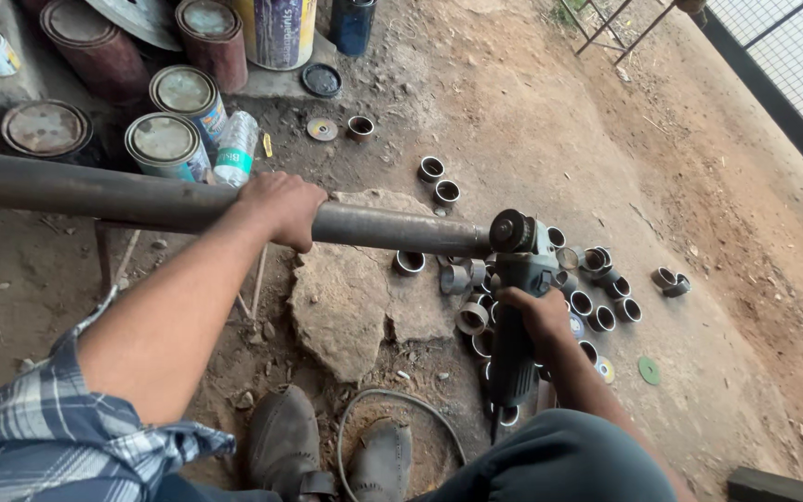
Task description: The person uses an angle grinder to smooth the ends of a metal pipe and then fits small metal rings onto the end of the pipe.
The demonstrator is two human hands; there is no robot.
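**Pipe held steady, grinder at its end**

The left hand (279,206) is closed over a long dark steel pipe (141,200), fingers wrapped across its top. The pipe runs level across the view from nine o'clock toward three o'clock, and its free end sits just right of centre. There the grinder (518,279) meets it, with the disc (510,231) touching the pipe's end. The right hand (536,316) is shut around the grinder's dark body, which points down toward six o'clock (its cord (392,418) loops over the dirt floor (680,186) near the shoes (327,446)).

Short cut rings (597,297) lie scattered on the floor below and to the three o'clock side of the grinder. A flat rock (355,297) lies under the pipe at centre. Paint cans (174,125) and a plastic bottle (234,147) stand at eleven o'clock, beyond the pipe.
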